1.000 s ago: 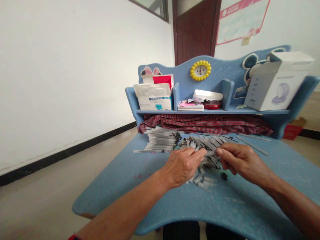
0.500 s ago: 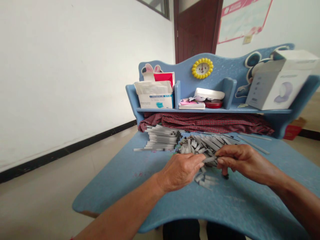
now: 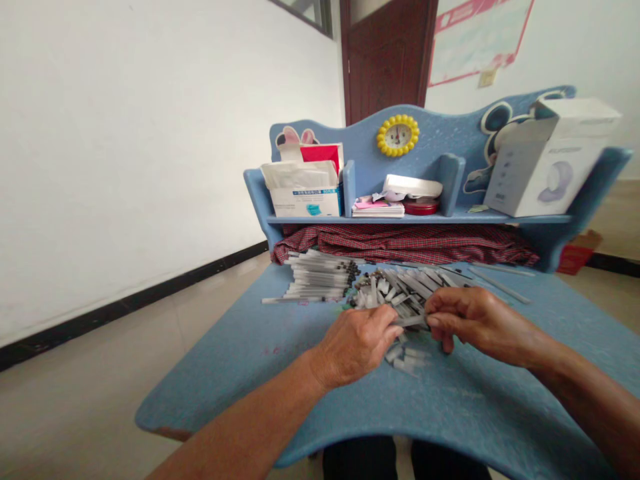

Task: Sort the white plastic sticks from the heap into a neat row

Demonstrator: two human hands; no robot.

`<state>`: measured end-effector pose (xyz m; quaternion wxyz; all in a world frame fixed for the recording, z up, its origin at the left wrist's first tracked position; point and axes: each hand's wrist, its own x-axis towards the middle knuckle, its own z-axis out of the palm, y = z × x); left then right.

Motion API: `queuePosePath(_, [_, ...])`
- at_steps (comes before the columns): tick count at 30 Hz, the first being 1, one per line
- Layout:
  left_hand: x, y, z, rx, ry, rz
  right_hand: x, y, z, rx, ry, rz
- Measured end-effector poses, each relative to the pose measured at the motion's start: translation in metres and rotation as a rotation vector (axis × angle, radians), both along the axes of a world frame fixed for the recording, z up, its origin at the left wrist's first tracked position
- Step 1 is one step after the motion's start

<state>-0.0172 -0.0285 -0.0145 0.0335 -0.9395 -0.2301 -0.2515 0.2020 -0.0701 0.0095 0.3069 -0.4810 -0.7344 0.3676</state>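
The left hand (image 3: 356, 343) and the right hand (image 3: 473, 321) meet over the near edge of the loose heap (image 3: 406, 288) of short grey pieces; between them they hold one grey tube (image 3: 411, 321), lifted a little off the desk (image 3: 240, 360). The tube's long axis runs side to side, nearly level; the left fingertips close on its left end, the right thumb and forefinger pinch its right end, so both hands are closed on it and neither is nearer than the other. The other right fingers curl under, close to the scattered pieces below.

Just beyond the heap, to the left, lies a neat stack of thin sticks (image 3: 320, 280) with dark tips, all pointing the same way; a few long single sticks (image 3: 500, 285) lie apart to the right. A red checked cloth (image 3: 410, 241) is bunched under the shelf.

As for writing — little can be read: the carton (image 3: 306, 199) on the shelf bears a blue strip of print, too small to make out; the white box (image 3: 545, 167) on the right shows a pale purple picture and a blurred line of text; the yellow clock (image 3: 398, 135) has a dial, its numbers not legible.
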Motion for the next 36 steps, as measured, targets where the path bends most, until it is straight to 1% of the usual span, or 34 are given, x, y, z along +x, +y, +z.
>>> queuePosePath(5, [-0.0001,0.0017,0.0004,0.015,-0.005,-0.003,-0.0016,0.0009,-0.0028,0.093,-0.183,-0.073])
queuePosePath(7, [-0.0002,0.0014,0.0008,0.017,-0.003,-0.001,-0.0013,0.0006,-0.0029,0.087,-0.157,-0.053])
queuePosePath(10, [-0.0003,0.0009,0.0007,0.013,0.009,0.001,-0.0001,0.0007,-0.0015,0.040,-0.044,0.009])
queuePosePath(12, [-0.0003,0.0011,0.0001,0.006,0.019,-0.001,0.0003,0.0013,-0.0006,0.019,-0.012,0.014])
queuePosePath(14, [-0.0004,0.0017,-0.0008,-0.003,0.025,-0.002,0.0000,0.0021,-0.0006,0.018,-0.031,-0.009])
queuePosePath(17, [-0.0002,0.0026,-0.0019,-0.006,0.030,-0.005,-0.0010,0.0031,-0.0019,0.069,-0.143,-0.066])
queuePosePath(19, [0.0001,0.0029,-0.0022,-0.006,0.034,-0.011,-0.0015,0.0033,-0.0024,0.074,-0.182,-0.064])
queuePosePath(22, [0.0006,0.0027,-0.0014,-0.010,0.032,-0.021,-0.0013,0.0030,-0.0019,0.015,-0.085,-0.026])
queuePosePath(24, [0.0009,0.0023,-0.0005,-0.010,0.023,-0.019,-0.0010,0.0028,-0.0012,-0.010,-0.035,-0.034])
queuePosePath(27, [0.0012,0.0020,0.0003,-0.007,0.020,-0.011,-0.0012,0.0028,-0.0008,0.051,-0.117,-0.079])
queuePosePath(30, [0.0012,0.0022,-0.0001,-0.012,0.028,-0.017,-0.0016,0.0029,-0.0007,0.108,-0.198,-0.078])
queuePosePath(34, [0.0013,0.0034,-0.0006,-0.014,0.022,-0.018,-0.0013,0.0031,0.0001,-0.001,-0.086,-0.053])
queuePosePath(36, [0.0015,0.0037,-0.0002,-0.014,0.016,-0.011,-0.0013,0.0034,0.0005,-0.003,-0.073,-0.063])
